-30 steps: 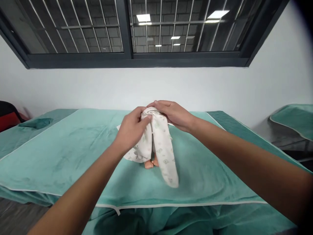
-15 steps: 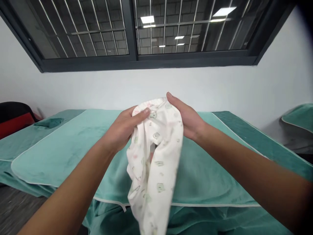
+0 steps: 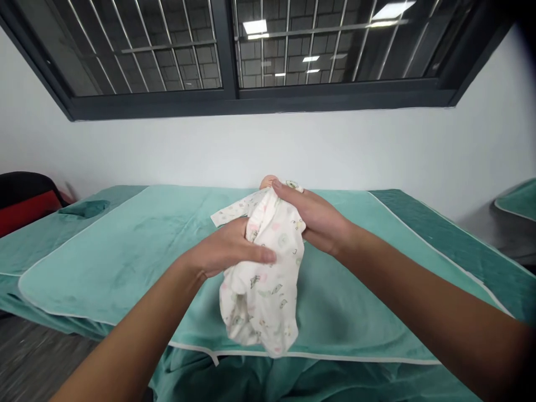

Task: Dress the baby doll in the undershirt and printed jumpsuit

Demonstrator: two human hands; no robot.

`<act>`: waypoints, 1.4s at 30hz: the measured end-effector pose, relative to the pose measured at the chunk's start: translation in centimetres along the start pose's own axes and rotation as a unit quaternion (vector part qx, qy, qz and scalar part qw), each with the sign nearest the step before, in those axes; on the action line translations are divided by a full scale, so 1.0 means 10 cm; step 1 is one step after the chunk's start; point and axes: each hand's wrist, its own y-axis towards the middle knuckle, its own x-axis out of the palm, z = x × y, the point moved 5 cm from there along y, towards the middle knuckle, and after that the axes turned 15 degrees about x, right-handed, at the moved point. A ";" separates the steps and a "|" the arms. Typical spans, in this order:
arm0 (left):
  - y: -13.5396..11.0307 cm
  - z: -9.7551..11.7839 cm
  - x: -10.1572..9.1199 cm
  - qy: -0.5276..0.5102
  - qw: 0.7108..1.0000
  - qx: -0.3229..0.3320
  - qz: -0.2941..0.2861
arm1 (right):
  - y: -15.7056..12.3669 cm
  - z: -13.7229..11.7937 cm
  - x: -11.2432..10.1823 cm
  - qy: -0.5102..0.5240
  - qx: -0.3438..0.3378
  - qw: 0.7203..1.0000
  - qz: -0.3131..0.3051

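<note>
In the head view, white baby trousers (image 3: 274,279) with a small green and pink print hang over the middle of the bed, held by both hands. My left hand (image 3: 228,248) grips their left side, thumb lying across the front. My right hand (image 3: 312,215) closes on the upper right edge, thumb on top. Behind the trousers lies what looks like a baby doll in a matching printed top; a rounded skin-coloured part (image 3: 267,181) and one outstretched sleeve (image 3: 232,212) show. The rest of it is hidden by the cloth and my hands.
A light green plush cover (image 3: 138,251) with white piping lies on the bed, over darker green cloth (image 3: 422,223). At the far left is a black and red object (image 3: 29,204). A white wall (image 3: 167,151) and a dark-framed barred window (image 3: 259,103) stand behind.
The trousers, earlier held up by the top with the legs hanging long, are now lower and bunched shorter. My left hand has moved down. The sleeve and rounded part have come into view.
</note>
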 end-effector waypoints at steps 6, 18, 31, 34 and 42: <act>0.02 -0.05 -0.18 0.010 0.995 0.044 0.092 | 0.11 0.23 -0.05 -0.057 0.067 0.993 -0.081; 0.04 -0.56 -0.44 -0.070 0.996 -0.005 0.053 | 0.31 0.49 -0.21 -0.016 0.118 0.993 -0.017; 0.05 -0.83 -0.35 -0.178 0.978 -0.030 0.109 | 0.35 0.68 -0.15 0.035 0.097 0.995 -0.018; 0.02 -0.82 -0.41 -0.157 0.983 -0.042 0.089 | 0.36 0.76 -0.13 0.072 0.109 0.991 -0.005; -0.01 -0.99 -0.28 -0.222 0.953 0.033 0.202 | 0.21 1.11 -0.08 0.023 0.191 0.968 -0.163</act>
